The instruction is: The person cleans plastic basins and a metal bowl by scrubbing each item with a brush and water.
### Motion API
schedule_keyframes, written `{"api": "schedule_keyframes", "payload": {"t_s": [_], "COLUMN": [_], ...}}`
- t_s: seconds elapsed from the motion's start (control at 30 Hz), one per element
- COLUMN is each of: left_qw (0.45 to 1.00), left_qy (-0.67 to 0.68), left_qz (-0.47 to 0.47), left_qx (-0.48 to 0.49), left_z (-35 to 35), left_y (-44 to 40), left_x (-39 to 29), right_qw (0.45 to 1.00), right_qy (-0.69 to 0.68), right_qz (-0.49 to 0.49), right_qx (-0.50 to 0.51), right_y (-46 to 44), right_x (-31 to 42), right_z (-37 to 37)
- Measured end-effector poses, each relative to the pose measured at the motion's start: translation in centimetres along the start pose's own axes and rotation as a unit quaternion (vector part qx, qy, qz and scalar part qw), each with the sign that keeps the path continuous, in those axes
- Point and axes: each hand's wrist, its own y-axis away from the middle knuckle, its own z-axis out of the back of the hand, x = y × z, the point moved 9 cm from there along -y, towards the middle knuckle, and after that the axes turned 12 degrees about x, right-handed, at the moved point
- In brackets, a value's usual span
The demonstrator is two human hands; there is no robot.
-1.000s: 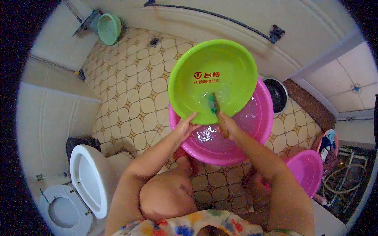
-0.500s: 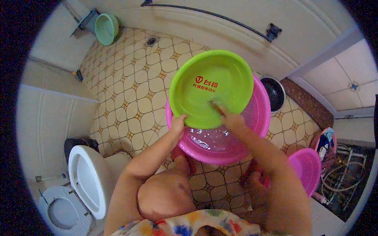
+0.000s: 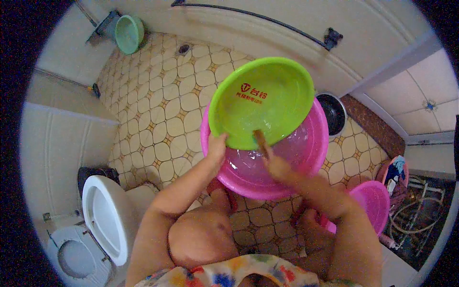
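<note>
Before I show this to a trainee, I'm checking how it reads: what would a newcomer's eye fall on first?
Probably the lime-green basin with its red lettering, tilted over the pink tub at the centre. Next, the left hand gripping its near-left rim, and the right hand holding a brown handle that reaches over the near rim.

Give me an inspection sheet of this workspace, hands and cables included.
Surface: patterned tile floor, with a drain toward the upper left.
Job's things: lime basin, tilted over a pink tub holding shiny liquid; brown-handled tool, head unclear.
Clutter: small pink basin, dark-bottomed vessel, pale green basin, fabrics in a container.
Hands: left hand grips the lime basin's rim; right hand holds the brown-handled tool.
Cables: nothing seen.
Surroundings: pale wall; white oval fixture at lower left.
</note>
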Motion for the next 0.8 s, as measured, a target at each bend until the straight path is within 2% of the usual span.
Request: {"api": "schedule_keyframes", "payload": {"t_s": [0.1, 0.2, 0.27, 0.3, 0.37, 0.43, 0.53, 0.63, 0.7, 0.77, 0.8], "left_qw": [1.0, 0.999, 0.998, 0.999, 0.997, 0.985, 0.943, 0.897, 0.877, 0.865, 0.89], "left_qy": [-0.018, -0.014, 0.003, -0.025, -0.082, -0.171, -0.326, -0.44, -0.477, -0.491, -0.447], "left_qz": [0.01, 0.005, 0.0, 0.002, 0.006, 0.024, 0.045, 0.016, -0.015, -0.041, -0.022], "left_qx": [-0.016, -0.049, -0.066, -0.041, 0.01, 0.031, 0.04, 0.032, 0.051, 0.096, 0.086], "left_z": [1.2, 0.6, 1.1, 1.0, 0.7, -0.1, -0.7, -3.0, -3.0, -0.4, 0.3], "left_y": [-0.7, 0.1, 0.1, 0.0, 0.1, 0.4, 0.6, 2.3, 1.9, -0.7, -1.2], "left_x": [0.9, -1.5, -1.8, -2.3, -3.7, -6.0, -8.7, -12.8, -13.0, -10.4, -10.8], "right_qw": [0.997, 0.997, 0.999, 0.998, 0.98, 0.967, 0.939, 0.94, 0.93, 0.93, 0.933], "right_qy": [-0.067, -0.032, 0.024, 0.053, 0.176, 0.215, 0.262, 0.244, 0.262, 0.241, 0.212], "right_qz": [0.042, 0.068, 0.033, 0.015, -0.082, -0.028, -0.099, -0.075, -0.069, -0.063, -0.059], "right_qx": [-0.011, -0.008, -0.023, -0.031, -0.05, -0.133, -0.198, -0.228, -0.249, -0.272, -0.284], "right_y": [-1.5, -2.2, -3.6, -4.0, -1.8, 1.5, 0.5, 1.1, -0.9, -1.5, -1.2], "right_x": [1.5, 2.0, -1.7, -3.7, -4.9, -3.7, -5.8, -3.4, -4.3, -4.3, -4.1], "right_z": [-4.1, -2.8, -1.2, 0.0, 4.5, 9.0, 11.7, 12.5, 12.2, 12.6, 13.1]}}
